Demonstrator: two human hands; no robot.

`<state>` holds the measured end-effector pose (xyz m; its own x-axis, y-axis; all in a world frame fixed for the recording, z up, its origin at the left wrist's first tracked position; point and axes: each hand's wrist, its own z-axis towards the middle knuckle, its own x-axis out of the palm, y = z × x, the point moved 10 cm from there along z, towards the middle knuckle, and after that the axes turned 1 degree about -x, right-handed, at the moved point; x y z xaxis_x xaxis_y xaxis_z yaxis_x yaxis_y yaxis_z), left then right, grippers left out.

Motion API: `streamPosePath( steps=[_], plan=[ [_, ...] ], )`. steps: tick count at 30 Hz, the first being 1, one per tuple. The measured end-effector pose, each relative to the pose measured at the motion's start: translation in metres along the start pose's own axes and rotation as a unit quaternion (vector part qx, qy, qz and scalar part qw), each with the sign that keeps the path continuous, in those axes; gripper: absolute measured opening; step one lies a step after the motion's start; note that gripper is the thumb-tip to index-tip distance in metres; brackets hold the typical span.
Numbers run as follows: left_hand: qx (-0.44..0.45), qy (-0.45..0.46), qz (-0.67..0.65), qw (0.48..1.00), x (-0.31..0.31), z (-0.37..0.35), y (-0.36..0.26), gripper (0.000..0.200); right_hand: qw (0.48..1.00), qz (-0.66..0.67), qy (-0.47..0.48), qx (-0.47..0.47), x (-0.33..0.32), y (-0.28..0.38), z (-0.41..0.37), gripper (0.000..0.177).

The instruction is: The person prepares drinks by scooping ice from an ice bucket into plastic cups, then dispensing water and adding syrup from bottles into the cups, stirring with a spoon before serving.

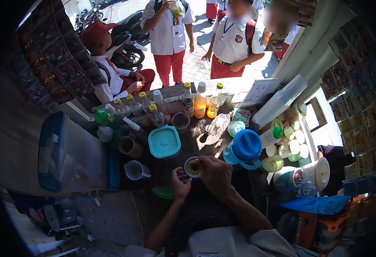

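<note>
Right hand (217, 171), grip unclear, meets one cup (187, 171); left hand (180, 183) curls half-open beside it; one blue pitcher (246, 145) stands near.

cup (192, 175): whitish rim, yellow-green contents (192, 166) | square container (164, 142): turquoise, sunburst-patterned lid | pitcher (235, 155): light blue, deeper-blue lid (246, 145) | bottle (200, 106): orange liquid, white cap (201, 87) | storage bin (80, 158): translucent, teal-blue edging (53, 121) | peaked hat (96, 32): red

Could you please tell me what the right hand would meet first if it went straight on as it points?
The right hand would probably first meet the small cup at its fingertips, though depth is unclear.
</note>
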<state>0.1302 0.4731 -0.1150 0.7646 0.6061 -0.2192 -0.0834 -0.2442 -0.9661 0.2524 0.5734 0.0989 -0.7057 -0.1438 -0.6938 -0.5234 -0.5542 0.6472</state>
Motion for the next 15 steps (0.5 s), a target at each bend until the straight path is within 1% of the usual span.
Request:
streamPosePath(
  steps=[1,2,3,4,5,6,7,9,11,13,14,15],
  plan=[
    [-0.071,0.000,-0.089,0.993,-0.002,-0.001,0.019,0.036,1.000,-0.020,0.022,0.010,0.002,0.000,0.000,0.009],
    [-0.144,-0.003,-0.176,0.974,-0.002,-0.006,0.028,0.025,0.999,-0.018,0.024,0.014,0.003,-0.002,0.000,0.009],
    [-0.202,0.002,-0.230,0.952,0.001,-0.010,0.033,0.011,1.000,0.012,0.009,0.011,0.003,-0.005,0.000,0.010],
    [-0.204,0.001,-0.228,0.952,0.000,-0.009,0.027,0.011,0.999,0.041,-0.005,0.009,0.002,-0.007,0.000,0.010],
    [-0.207,0.020,-0.247,0.947,0.005,-0.009,0.023,0.010,0.999,0.042,-0.003,0.010,0.002,-0.007,0.000,0.010],
    [-0.208,0.039,-0.266,0.940,0.009,-0.009,0.020,0.011,1.000,0.025,0.009,0.009,0.005,-0.007,0.000,0.010],
    [-0.208,0.039,-0.266,0.940,0.009,-0.010,0.024,0.011,1.000,0.008,0.020,0.005,0.007,-0.006,0.000,0.010],
    [-0.154,0.049,-0.223,0.961,0.008,-0.005,0.019,0.012,1.000,0.028,0.001,0.000,0.007,-0.008,0.000,0.011],
    [-0.157,0.053,-0.232,0.959,0.009,-0.004,0.020,0.011,0.999,0.048,-0.019,-0.006,0.003,-0.007,-0.001,0.011],
    [-0.158,0.057,-0.238,0.957,0.008,-0.003,0.020,0.010,0.999,0.006,0.041,0.005,0.011,-0.005,-0.003,0.011],
    [-0.157,0.060,-0.246,0.955,0.009,-0.003,0.022,0.010,0.999,0.006,0.037,0.005,0.012,-0.005,-0.003,0.011],
    [-0.155,0.064,-0.255,0.952,0.011,-0.002,0.022,0.010,1.000,0.030,0.008,0.000,0.009,-0.004,-0.002,0.012]
  ],
)
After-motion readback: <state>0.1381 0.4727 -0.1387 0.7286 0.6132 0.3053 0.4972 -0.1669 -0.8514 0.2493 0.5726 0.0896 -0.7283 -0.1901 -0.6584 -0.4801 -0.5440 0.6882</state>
